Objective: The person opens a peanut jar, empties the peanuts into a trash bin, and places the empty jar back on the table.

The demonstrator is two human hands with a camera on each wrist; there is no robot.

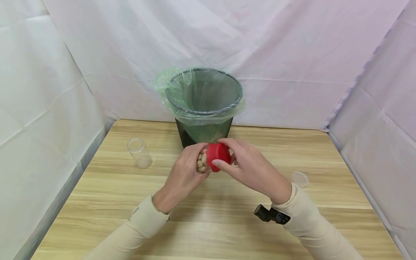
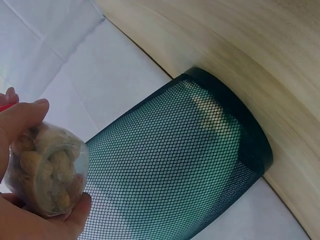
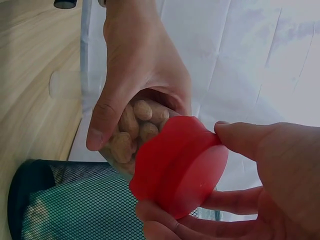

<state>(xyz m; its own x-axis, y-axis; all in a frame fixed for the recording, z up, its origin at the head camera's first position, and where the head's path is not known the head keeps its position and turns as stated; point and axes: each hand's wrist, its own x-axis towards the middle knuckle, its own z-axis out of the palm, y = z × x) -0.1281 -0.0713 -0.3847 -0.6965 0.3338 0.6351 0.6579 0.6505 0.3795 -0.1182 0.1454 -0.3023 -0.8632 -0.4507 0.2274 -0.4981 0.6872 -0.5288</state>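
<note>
A clear jar of peanuts [image 2: 50, 170], topped by a red scalloped lid [image 3: 182, 162], is held up in front of the mesh bin in the head view. My left hand [image 1: 183, 169] grips the jar's body, thumb on one side and fingers on the other. With thumb and fingertips, my right hand [image 1: 248, 168] holds the red lid by its edge. Jar and lid lie tilted sideways, the lid toward the right hand. Peanuts in their shells show through the clear wall in both wrist views.
Behind the hands stands a dark mesh bin [image 1: 183, 131] lined with a green bag [image 1: 169, 83]. An uncovered clear jar [image 1: 140, 154] is on the table at left; a clear round lid [image 1: 300, 179] lies at right, near the right forearm. White sheets [image 1: 292, 54] surround the wooden table [image 1: 201, 231].
</note>
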